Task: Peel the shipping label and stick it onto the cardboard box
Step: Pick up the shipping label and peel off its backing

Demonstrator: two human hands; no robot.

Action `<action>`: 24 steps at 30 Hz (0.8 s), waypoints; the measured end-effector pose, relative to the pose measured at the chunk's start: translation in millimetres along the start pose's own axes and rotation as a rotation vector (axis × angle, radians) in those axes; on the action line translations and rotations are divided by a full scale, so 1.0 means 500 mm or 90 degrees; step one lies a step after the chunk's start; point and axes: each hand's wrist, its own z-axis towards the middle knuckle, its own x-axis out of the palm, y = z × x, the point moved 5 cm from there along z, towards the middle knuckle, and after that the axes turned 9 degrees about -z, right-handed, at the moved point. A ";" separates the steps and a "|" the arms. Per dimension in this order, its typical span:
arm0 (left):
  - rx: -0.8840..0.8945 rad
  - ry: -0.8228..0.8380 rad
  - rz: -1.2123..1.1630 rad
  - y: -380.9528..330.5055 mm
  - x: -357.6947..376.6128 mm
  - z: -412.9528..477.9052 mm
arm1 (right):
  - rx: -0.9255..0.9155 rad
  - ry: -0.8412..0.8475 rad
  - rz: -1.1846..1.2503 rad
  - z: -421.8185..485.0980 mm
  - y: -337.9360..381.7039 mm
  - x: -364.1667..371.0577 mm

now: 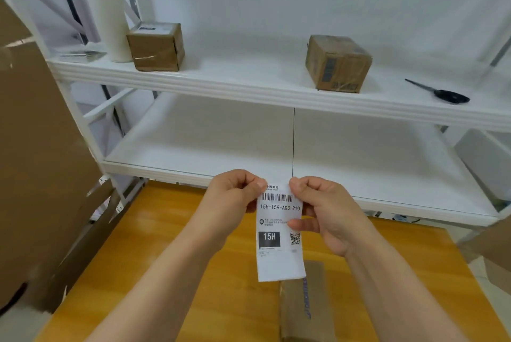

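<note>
Grip: both hands pinched on top edge of white printed shipping label [278, 233]. Left hand [235, 198] at top-left corner, thumb and forefinger closed on it. Right hand [320, 209] at top-right corner, lower fingers also steadying right edge near QR code. Label hanging upright, long axis vertical, print facing camera; backing apparently not yet parted, though hard to tell.

Brown cardboard box [302, 305] on yellow wooden table [166, 272], directly below label's free lower end, slightly right and nearer. Long axis running near-to-far. Right hand closer to it.

Forearms converging from near edge, wrists level, palms turned inward. Probably working a corner loose.
</note>
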 end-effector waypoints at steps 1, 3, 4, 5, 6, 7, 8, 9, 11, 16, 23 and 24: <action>-0.003 0.007 -0.020 -0.003 -0.001 -0.005 | 0.000 0.002 0.010 -0.003 0.002 0.001; -0.010 0.018 -0.043 -0.010 -0.003 -0.019 | -0.006 0.001 0.007 -0.008 0.006 0.002; -0.014 0.022 -0.038 -0.013 -0.004 -0.026 | -0.014 -0.005 -0.004 -0.011 0.010 0.002; -0.017 0.026 -0.027 -0.015 -0.005 -0.033 | -0.024 -0.013 -0.017 -0.014 0.013 0.000; -0.022 0.029 -0.015 -0.018 -0.007 -0.039 | -0.035 -0.025 -0.030 -0.017 0.016 -0.002; -0.025 0.032 -0.010 -0.020 -0.009 -0.043 | -0.047 -0.036 -0.042 -0.020 0.020 -0.005; -0.029 0.036 -0.011 -0.023 -0.011 -0.048 | -0.061 -0.042 -0.052 -0.025 0.027 -0.007; -0.032 0.040 -0.016 -0.026 -0.012 -0.053 | -0.076 -0.047 -0.059 -0.030 0.034 -0.007; -0.041 0.047 -0.036 -0.033 -0.011 -0.064 | -0.104 -0.058 -0.058 -0.041 0.046 -0.006; -0.031 0.015 -0.156 -0.049 -0.006 -0.088 | -0.225 -0.283 -0.200 -0.074 0.069 -0.011; 0.027 -0.022 -0.218 -0.079 -0.007 -0.109 | -0.477 -0.258 -0.347 -0.164 0.115 0.079; 0.031 -0.016 -0.216 -0.085 -0.004 -0.114 | -0.475 -0.241 -0.358 -0.161 0.115 0.086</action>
